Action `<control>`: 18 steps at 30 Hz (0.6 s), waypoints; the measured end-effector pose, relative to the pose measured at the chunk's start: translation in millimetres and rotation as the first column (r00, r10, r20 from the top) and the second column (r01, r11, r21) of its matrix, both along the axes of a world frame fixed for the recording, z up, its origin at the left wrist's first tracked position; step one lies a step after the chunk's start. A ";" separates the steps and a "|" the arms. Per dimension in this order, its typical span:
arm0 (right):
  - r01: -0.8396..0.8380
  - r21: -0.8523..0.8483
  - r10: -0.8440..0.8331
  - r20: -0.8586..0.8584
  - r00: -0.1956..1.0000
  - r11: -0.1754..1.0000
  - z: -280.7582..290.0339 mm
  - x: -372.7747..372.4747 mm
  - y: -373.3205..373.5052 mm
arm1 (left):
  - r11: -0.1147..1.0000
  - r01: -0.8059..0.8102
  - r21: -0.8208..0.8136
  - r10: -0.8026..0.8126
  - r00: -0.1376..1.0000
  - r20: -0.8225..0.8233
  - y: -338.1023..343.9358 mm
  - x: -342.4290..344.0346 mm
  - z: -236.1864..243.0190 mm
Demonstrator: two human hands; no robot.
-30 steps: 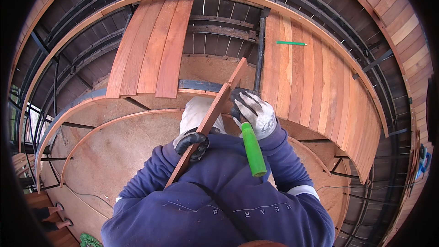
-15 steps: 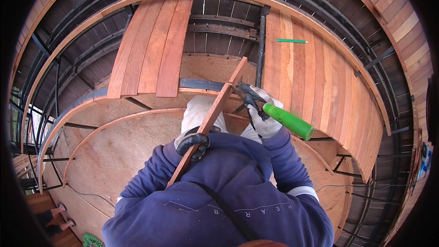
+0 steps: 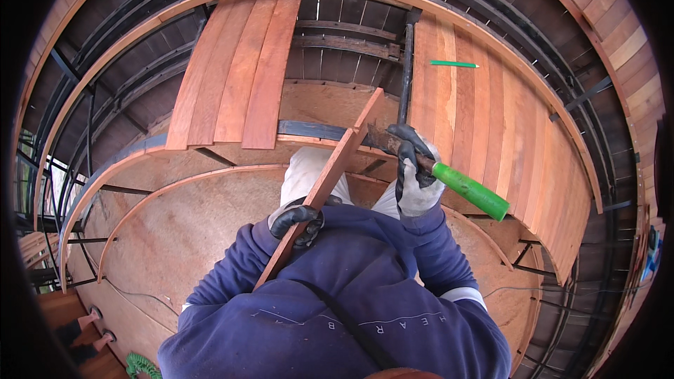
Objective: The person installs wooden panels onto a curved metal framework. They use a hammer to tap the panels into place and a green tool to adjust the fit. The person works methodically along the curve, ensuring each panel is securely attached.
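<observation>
My left hand (image 3: 296, 224), in a black and white glove, is closed round a long narrow wooden slat (image 3: 327, 175) held slanting up from my waist, with a short split or notch near its upper part. My right hand (image 3: 418, 172), gloved alike, grips a tool with a green handle (image 3: 469, 189) and a dark, worn metal blade (image 3: 382, 139). The blade's end is at the slat's upper part, where contact is hard to tell. The handle points down to the right, away from the slat.
Curved bench framing (image 3: 168, 144) rings me, with reddish planks (image 3: 232, 77) at left and more planks (image 3: 477, 119) at right bearing a green pencil (image 3: 453, 63). A cable (image 3: 533, 289) runs across the right side. Another person's feet (image 3: 98, 326) show at lower left, near a green coil (image 3: 140, 365).
My right hand has turned and shifted right with the tool, swinging the green handle from pointing downward to pointing down and right. My left hand and the slat have barely moved.
</observation>
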State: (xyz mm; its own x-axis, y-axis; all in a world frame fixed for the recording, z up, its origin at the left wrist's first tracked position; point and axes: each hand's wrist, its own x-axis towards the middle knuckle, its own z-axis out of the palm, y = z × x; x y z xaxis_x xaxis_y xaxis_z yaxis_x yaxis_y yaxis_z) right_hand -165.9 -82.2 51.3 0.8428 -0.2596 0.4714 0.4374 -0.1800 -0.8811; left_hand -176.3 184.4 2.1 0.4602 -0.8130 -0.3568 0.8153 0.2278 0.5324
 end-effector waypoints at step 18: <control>-0.029 -0.568 0.063 0.040 0.997 0.823 21.8 11.3 -0.4 | 0.954 -0.015 0.299 -0.119 0.897 0.425 -3.0 0.0 14.0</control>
